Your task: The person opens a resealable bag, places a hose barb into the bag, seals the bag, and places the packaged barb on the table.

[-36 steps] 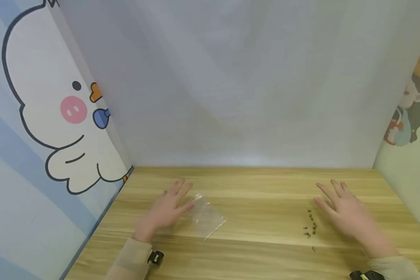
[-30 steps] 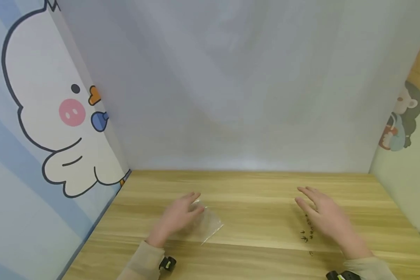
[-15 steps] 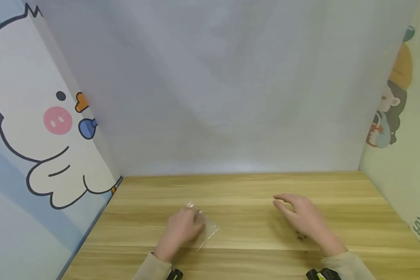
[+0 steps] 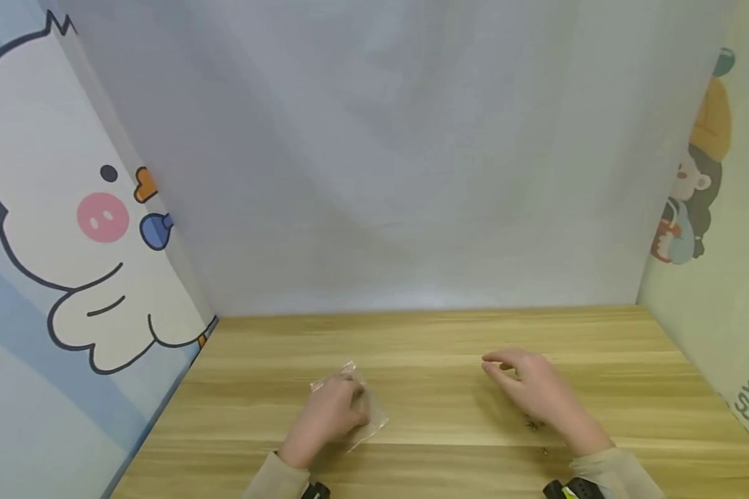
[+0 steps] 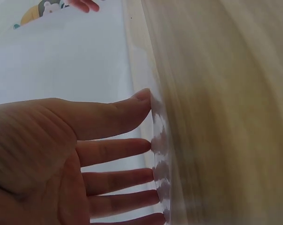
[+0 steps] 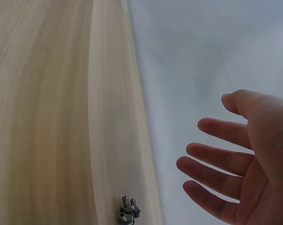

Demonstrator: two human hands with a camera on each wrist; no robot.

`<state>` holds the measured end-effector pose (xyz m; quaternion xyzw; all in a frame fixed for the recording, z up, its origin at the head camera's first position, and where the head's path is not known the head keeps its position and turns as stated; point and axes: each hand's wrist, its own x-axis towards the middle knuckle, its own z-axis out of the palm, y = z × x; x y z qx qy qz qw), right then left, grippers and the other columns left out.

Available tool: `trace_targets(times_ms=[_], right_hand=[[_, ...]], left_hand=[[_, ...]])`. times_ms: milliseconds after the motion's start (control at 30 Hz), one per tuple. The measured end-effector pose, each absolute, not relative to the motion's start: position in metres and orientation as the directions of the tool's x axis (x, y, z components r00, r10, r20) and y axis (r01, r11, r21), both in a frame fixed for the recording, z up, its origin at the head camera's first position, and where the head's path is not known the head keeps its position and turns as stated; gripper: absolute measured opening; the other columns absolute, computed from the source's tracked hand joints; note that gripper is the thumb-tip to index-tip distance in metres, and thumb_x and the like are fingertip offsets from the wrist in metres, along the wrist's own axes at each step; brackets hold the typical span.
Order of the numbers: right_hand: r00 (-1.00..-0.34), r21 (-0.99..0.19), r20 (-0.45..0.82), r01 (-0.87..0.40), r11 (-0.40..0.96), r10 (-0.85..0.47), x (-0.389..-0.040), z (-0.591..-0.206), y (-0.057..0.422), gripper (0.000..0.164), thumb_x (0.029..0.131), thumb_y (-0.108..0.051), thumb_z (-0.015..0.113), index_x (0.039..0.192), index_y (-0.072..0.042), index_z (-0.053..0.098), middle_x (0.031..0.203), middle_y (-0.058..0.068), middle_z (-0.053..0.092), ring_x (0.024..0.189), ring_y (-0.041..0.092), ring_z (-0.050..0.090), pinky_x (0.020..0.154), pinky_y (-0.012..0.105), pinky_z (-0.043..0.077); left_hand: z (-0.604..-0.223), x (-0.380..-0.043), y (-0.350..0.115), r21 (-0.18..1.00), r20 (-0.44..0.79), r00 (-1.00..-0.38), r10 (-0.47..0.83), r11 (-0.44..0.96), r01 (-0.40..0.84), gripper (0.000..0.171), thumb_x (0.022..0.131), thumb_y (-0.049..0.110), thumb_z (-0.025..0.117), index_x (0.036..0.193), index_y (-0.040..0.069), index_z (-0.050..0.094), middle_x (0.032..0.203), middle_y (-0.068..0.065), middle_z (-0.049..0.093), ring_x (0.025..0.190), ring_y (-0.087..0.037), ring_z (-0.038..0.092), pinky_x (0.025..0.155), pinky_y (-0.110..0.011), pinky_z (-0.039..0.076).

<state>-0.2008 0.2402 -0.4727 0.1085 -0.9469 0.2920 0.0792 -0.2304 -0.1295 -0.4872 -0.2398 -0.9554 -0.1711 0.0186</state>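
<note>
A clear plastic bag lies flat on the left part of the wooden table. My left hand is over it, and in the left wrist view the thumb and straight fingertips touch the bag, spread apart from one another. My right hand hovers above the table on the right, fingers loosely bent and holding nothing. Small dark metal pieces with short shanks lie on the table beneath it, mostly hidden by the hand in the head view. One lone metal piece sits nearer to me.
The wooden table ends at a plain grey-white backdrop. Patterned walls stand on either side, a cartoon duck on the left and a cartoon child on the right. Both wrists wear dark bands.
My left hand has come down onto the bag, which has shifted and creased slightly. The right hand has moved left over the metal pieces, its fingers drawing closer together. The head view has shifted a little.
</note>
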Motion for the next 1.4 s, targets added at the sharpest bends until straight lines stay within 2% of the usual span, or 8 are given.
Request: trace_targets(times_ms=[67, 167, 300, 433, 567, 833, 1133, 1400], right_hand=[[-0.966, -0.533, 0.196, -0.250, 0.808, -0.170, -0.200, -0.472, 0.238, 0.043, 0.111, -0.046, 0.056, 0.135, -0.015, 0.075, 0.135, 0.012, 0.072, 0.110, 0.035, 0.073, 0.091, 0.061, 0.059], [-0.968, -0.530, 0.174, -0.246, 0.812, -0.180, -0.200, -0.472, 0.235, 0.043, 0.110, -0.047, 0.057, 0.134, -0.017, 0.076, 0.135, 0.010, 0.073, 0.110, 0.033, 0.073, 0.092, 0.061, 0.058], [-0.964, -0.530, 0.165, -0.266, 0.805, -0.209, -0.199, -0.476, 0.229, 0.036, 0.110, -0.039, 0.061, 0.131, -0.016, 0.077, 0.130, 0.006, 0.075, 0.107, 0.027, 0.074, 0.093, 0.056, 0.059], [-0.957, -0.562, 0.141, -0.289, 0.775, -0.254, -0.198, -0.479, 0.222, 0.030, 0.108, -0.032, 0.065, 0.129, -0.015, 0.078, 0.125, 0.003, 0.077, 0.103, 0.021, 0.074, 0.091, 0.051, 0.061], [-0.948, -0.626, 0.112, -0.301, 0.719, -0.299, -0.197, -0.479, 0.214, 0.028, 0.106, -0.028, 0.068, 0.128, -0.012, 0.078, 0.122, 0.004, 0.078, 0.101, 0.019, 0.074, 0.089, 0.047, 0.061], [-0.917, -0.702, 0.107, -0.344, 0.624, -0.385, -0.198, -0.483, 0.193, 0.027, 0.098, -0.015, 0.075, 0.122, -0.002, 0.078, 0.107, 0.007, 0.079, 0.091, 0.018, 0.073, 0.085, 0.038, 0.061], [-0.913, -0.747, -0.010, -0.264, 0.610, -0.408, -0.195, -0.491, 0.179, 0.022, 0.091, -0.014, 0.082, 0.109, -0.004, 0.078, 0.092, -0.003, 0.074, 0.085, 0.015, 0.067, 0.079, 0.037, 0.060], [-0.923, -0.755, -0.034, -0.227, 0.615, -0.382, -0.191, -0.498, 0.174, 0.022, 0.083, -0.014, 0.089, 0.096, -0.010, 0.072, 0.079, -0.003, 0.062, 0.072, 0.015, 0.058, 0.065, 0.029, 0.051]], left_hand=[[-0.485, -0.230, -0.127, 0.335, 0.100, -0.862, 0.498, 0.799, 0.500, 0.045, 0.074, 0.013, 0.092, 0.113, -0.002, 0.077, 0.118, -0.016, 0.073, 0.109, -0.037, 0.070, 0.095, -0.054, 0.059], [-0.482, -0.227, -0.122, 0.377, 0.051, -0.832, 0.553, 0.760, 0.529, 0.049, 0.076, 0.006, 0.090, 0.122, -0.003, 0.075, 0.131, -0.018, 0.070, 0.118, -0.039, 0.068, 0.100, -0.053, 0.057], [-0.481, -0.223, -0.114, 0.391, 0.001, -0.803, 0.596, 0.739, 0.549, 0.060, 0.077, -0.001, 0.087, 0.134, 0.000, 0.070, 0.145, -0.017, 0.065, 0.131, -0.038, 0.062, 0.110, -0.054, 0.051], [-0.482, -0.223, -0.105, 0.386, -0.042, -0.763, 0.645, 0.715, 0.582, 0.070, 0.076, -0.006, 0.085, 0.143, 0.003, 0.066, 0.149, -0.012, 0.063, 0.136, -0.033, 0.059, 0.115, -0.049, 0.048], [-0.481, -0.224, -0.098, 0.387, -0.058, -0.710, 0.702, 0.671, 0.632, 0.074, 0.074, -0.012, 0.083, 0.144, 0.005, 0.065, 0.147, -0.006, 0.065, 0.134, -0.026, 0.061, 0.114, -0.042, 0.049], [-0.479, -0.222, -0.095, 0.484, -0.046, -0.651, 0.757, 0.587, 0.649, 0.053, 0.078, -0.007, 0.085, 0.127, 0.011, 0.076, 0.127, 0.004, 0.074, 0.117, -0.012, 0.067, 0.104, -0.033, 0.055], [-0.485, -0.223, -0.086, 0.505, -0.026, -0.528, 0.849, 0.467, 0.726, 0.036, 0.088, 0.009, 0.086, 0.123, 0.013, 0.080, 0.126, 0.009, 0.076, 0.120, -0.006, 0.067, 0.108, -0.028, 0.051], [-0.482, -0.224, -0.082, 0.501, -0.026, -0.499, 0.866, 0.443, 0.744, 0.039, 0.089, 0.007, 0.085, 0.127, 0.010, 0.078, 0.132, 0.005, 0.074, 0.125, -0.009, 0.066, 0.110, -0.026, 0.049]])
